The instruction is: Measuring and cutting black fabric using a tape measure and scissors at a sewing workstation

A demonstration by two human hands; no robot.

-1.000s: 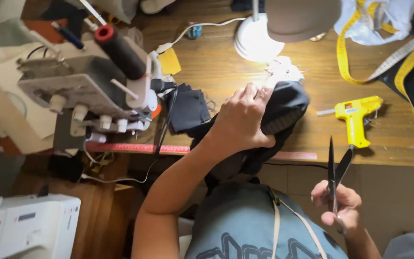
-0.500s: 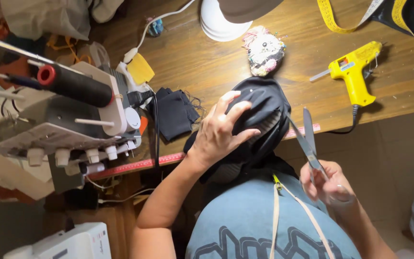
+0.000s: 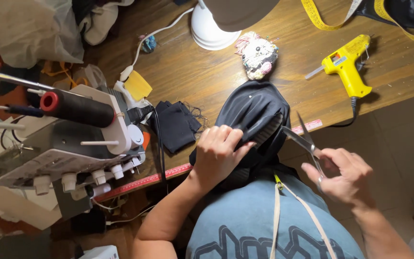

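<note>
A black pleated fabric piece [image 3: 257,112] is pinned flat at the tabletop [image 3: 192,72] edge by the left hand [image 3: 219,156], fingers pressed together on its near fold. Just right of them, steel scissors [image 3: 305,139], blades parted, are gripped by the right hand [image 3: 343,175], fingers curled through the handles.

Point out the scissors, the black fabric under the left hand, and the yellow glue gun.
scissors [image 3: 304,137]: head view, on the open blades near the pivot.
black fabric [image 3: 255,108]: head view, on its upper folded surface.
yellow glue gun [image 3: 347,67]: head view, on the body above the handle.
</note>
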